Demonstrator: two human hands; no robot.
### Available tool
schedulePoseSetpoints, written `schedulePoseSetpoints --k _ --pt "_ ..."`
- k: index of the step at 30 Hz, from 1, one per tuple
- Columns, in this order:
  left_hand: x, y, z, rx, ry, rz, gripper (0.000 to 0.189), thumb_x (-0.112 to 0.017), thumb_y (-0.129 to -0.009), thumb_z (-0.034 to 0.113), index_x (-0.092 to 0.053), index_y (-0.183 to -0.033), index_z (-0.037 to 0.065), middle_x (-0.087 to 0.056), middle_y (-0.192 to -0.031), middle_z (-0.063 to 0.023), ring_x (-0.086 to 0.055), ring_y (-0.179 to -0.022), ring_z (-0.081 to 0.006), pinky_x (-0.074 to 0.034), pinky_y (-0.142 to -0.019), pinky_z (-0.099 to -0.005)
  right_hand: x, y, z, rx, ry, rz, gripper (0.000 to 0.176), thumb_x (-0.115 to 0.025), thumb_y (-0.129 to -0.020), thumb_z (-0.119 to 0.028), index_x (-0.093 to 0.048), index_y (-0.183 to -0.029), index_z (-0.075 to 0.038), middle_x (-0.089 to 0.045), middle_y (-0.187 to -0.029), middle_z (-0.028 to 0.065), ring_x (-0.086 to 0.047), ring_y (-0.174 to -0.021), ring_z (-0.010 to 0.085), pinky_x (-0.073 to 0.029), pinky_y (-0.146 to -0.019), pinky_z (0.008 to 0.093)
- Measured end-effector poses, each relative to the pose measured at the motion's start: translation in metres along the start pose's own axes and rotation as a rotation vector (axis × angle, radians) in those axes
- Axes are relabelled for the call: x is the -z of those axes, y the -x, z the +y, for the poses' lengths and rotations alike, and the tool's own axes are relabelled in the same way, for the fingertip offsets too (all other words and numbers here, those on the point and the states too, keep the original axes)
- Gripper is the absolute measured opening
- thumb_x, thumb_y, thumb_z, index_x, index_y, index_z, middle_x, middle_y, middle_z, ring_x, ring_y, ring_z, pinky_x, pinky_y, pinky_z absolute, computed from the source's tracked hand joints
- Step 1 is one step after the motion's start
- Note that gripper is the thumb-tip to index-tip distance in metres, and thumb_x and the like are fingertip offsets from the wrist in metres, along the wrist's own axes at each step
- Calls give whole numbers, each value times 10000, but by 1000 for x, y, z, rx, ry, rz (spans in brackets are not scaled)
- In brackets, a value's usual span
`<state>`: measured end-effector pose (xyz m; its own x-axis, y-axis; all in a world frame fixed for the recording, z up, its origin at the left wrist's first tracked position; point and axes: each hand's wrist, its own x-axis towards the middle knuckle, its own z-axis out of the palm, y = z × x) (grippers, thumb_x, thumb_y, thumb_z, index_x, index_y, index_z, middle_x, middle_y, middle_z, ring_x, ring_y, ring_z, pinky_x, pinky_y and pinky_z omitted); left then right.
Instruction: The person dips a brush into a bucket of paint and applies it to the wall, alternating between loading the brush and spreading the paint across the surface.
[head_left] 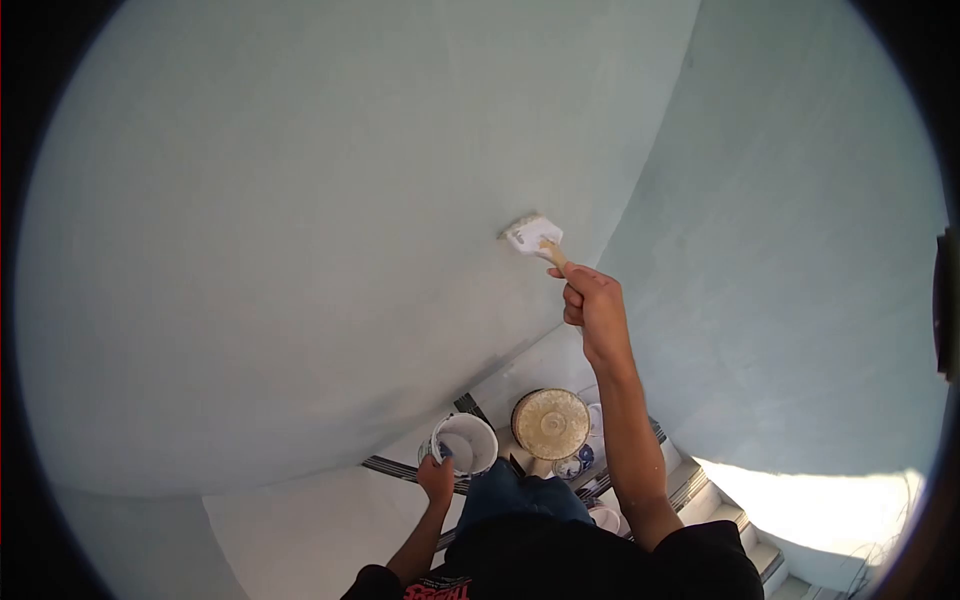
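In my right hand [595, 300] is the wooden handle of a wide paintbrush [533, 236]. White paint coats the brush head, and its bristle edge meets the pale wall [330, 240] left of the corner. Lower down, my left hand [436, 478] grips the near rim of a white paint bucket [465, 443] at waist height. Whitish paint shows inside the bucket. The fingers of my left hand are partly hidden by the bucket's edge.
A round, paint-spattered lid or stool top [550, 424] stands ahead of my legs. Beside it is a blue-and-white container [575, 463], with another pale bucket [606, 519] nearer me. Stairs [735, 515] with dark-striped edges descend at right. A second wall [790, 250] rises on the right.
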<state>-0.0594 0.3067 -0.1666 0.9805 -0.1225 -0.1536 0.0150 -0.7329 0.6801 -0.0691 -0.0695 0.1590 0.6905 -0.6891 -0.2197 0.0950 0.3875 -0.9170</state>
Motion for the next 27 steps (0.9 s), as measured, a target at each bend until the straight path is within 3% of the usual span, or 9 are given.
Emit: schedulePoseSetpoints --k 3,4,7,8,11,16,20,23,27 --pt "7 12 24 83 68 -52 236 -685 -707 205 -577 -725 -5 -588 -673 -206 -598 -686 -434 -453 -634 -504 -13 61 -33 198 -7 -41 341 -514 -1002 -238 -631 -1124 58 -301 -597 -76 -226 -496 33 -205 -484 222" --pt "-9 11 7 -14 93 31 230 -681 -703 209 -617 -764 -3 -618 -707 -217 -622 -728 -438 -476 -673 -518 -15 79 -39 242 -5 -37 341 -498 -1012 -238 -619 -1137 56 -287 -597 -70 -216 -497 36 -199 -489 223" --pt "-30 2 -7 12 10 -59 290 -640 -693 251 -690 -866 24 -682 -841 -228 -657 -832 -422 -517 -763 -526 -1 119 -28 264 -11 -93 346 -485 -1008 -234 -613 -1144 57 -314 -591 -67 -236 -491 38 -204 -492 227" --pt "-21 -1 12 -5 -28 -78 301 -630 -689 250 -700 -885 33 -686 -851 -226 -663 -851 -413 -517 -788 -524 -11 125 -44 220 23 -88 343 -483 -1007 -241 -618 -1123 52 -315 -582 -66 -232 -487 40 -204 -496 231" --pt "-22 -6 21 98 -69 -168 306 -635 -695 243 -718 -924 58 -699 -871 -208 -673 -889 -395 -529 -823 -499 16 147 -1 53 91 -105 317 -480 -1020 -227 -613 -1116 45 -303 -580 -70 -216 -483 42 -195 -484 229" --pt "-30 -25 34 -29 20 -345 329 -635 -700 187 -733 -1001 95 -712 -968 -178 -679 -933 -355 -536 -861 -469 59 148 86 -293 176 10 304 -513 -1009 -236 -609 -1097 39 -295 -581 -70 -226 -492 45 -207 -477 222" --pt "-19 -7 44 -76 24 -231 366 -629 -722 196 -708 -1066 99 -709 -967 -185 -670 -948 -370 -522 -872 -479 73 179 118 -414 186 30 302 -513 -1000 -265 -612 -1086 8 -311 -579 -69 -252 -486 49 -221 -469 227" --pt "-9 9 52 68 21 -237 332 -614 -735 237 -692 -995 45 -691 -946 -237 -644 -937 -442 -495 -885 -512 76 207 137 -475 223 19 308 -485 -1001 -270 -613 -1093 -5 -339 -583 -72 -288 -492 43 -244 -474 221" --pt "-21 18 51 107 185 -230 288 -614 -748 250 -682 -855 -8 -677 -859 -258 -645 -873 -463 -505 -817 -506 92 225 160 -487 204 39 293 -520 -994 -244 -660 -1062 5 -372 -598 -59 -286 -488 48 -236 -472 226"
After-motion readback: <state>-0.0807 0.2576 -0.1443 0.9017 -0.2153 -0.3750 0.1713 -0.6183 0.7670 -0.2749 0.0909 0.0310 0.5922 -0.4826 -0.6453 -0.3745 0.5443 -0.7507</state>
